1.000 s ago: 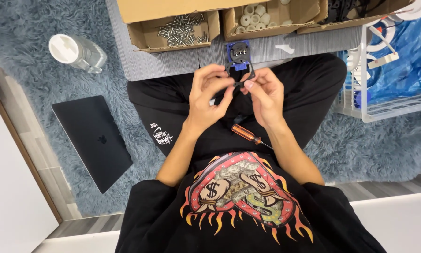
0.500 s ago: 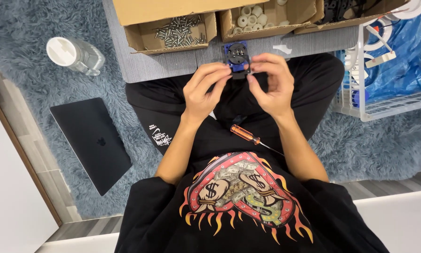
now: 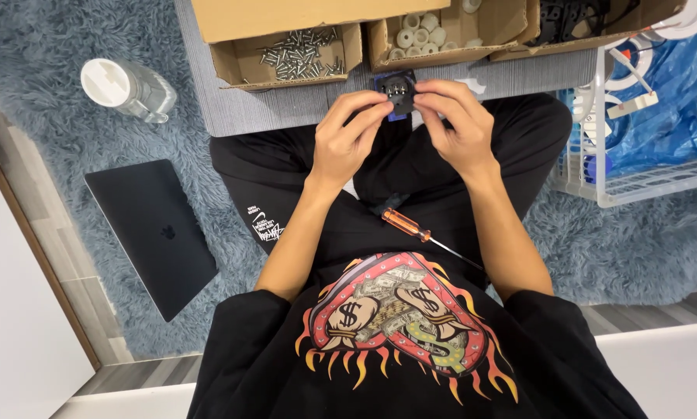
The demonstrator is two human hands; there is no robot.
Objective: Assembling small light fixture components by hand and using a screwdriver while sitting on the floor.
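A small black and blue block-shaped part point(image 3: 397, 91) is held between both hands above my lap. My left hand point(image 3: 348, 140) pinches its left side with thumb and fingers. My right hand point(image 3: 455, 128) grips its right side, fingers curled over the top. An orange-handled screwdriver point(image 3: 410, 226) lies on my black trousers just below the hands, its shaft running under my right forearm.
Cardboard boxes stand ahead: one with metal screws point(image 3: 298, 56), one with white round pieces point(image 3: 422, 32). A clear bottle with a white cap point(image 3: 127, 89) and a closed dark laptop point(image 3: 153, 233) lie on the blue rug at left. A white wire basket point(image 3: 635, 124) with blue items stands at right.
Both hands have carried the small part away from my body, toward the boxes. The screwdriver has stayed on my lap.
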